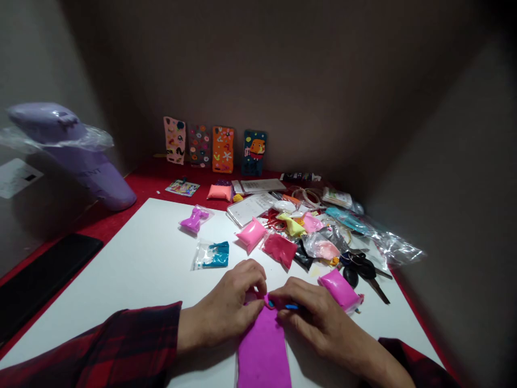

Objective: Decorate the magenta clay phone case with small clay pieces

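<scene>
A phone case (264, 350) covered with a smooth layer of magenta clay lies on the white board in front of me. My left hand (228, 302) is closed at its far left corner, thumb and fingers pinching the edge. My right hand (311, 312) is at the far right corner, fingers curled round a slim blue tool (291, 306). The tool's blue end shows near a small raised bit of clay at the far edge. What lies beneath the fingers is hidden.
Beyond my hands are a teal clay packet (218, 254), a purple one (194, 219), and a heap of clay packets (278, 249). Keys (361, 267) lie to the right. Decorated phone cases (223, 150) lean at the back. A black slab (48, 275) lies left.
</scene>
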A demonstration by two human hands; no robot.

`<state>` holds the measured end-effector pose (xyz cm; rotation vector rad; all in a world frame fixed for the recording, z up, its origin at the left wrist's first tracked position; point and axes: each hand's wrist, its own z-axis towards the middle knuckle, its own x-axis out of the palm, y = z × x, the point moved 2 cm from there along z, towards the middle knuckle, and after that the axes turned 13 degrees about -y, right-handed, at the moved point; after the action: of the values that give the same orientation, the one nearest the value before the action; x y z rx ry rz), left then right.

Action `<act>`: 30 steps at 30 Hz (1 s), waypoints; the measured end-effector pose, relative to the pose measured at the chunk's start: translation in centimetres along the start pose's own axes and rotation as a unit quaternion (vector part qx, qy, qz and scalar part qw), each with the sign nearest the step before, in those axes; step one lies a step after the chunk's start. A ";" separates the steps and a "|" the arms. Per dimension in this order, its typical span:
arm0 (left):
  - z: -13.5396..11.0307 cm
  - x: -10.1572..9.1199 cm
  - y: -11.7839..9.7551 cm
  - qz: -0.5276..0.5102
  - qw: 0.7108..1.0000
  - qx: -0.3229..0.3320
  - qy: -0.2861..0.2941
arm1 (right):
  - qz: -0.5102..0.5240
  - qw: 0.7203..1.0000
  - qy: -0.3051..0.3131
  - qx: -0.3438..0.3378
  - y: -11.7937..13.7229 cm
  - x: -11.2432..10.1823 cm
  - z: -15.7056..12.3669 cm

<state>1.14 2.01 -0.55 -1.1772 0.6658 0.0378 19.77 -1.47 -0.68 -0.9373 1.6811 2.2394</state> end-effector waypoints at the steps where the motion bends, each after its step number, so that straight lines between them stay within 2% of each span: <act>1: 0.0 0.0 0.0 0.001 1.000 0.003 -0.001 | -0.001 1.000 0.003 0.006 0.1 0.0 0.1; 11: 0.0 0.2 0.4 0.005 1.000 0.006 -0.003 | 0.008 0.998 0.013 0.054 0.3 0.0 0.9; 19: -0.1 0.2 0.6 0.004 1.000 0.003 -0.002 | 0.000 0.998 0.016 0.057 0.6 -0.1 1.2; 30: 0.1 0.1 0.2 0.010 1.000 0.005 0.005 | -0.078 0.996 0.028 0.036 0.9 0.0 1.7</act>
<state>1.16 2.13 -0.73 -1.1614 0.6851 0.0445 18.69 -0.20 0.34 -1.0845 1.6373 2.0571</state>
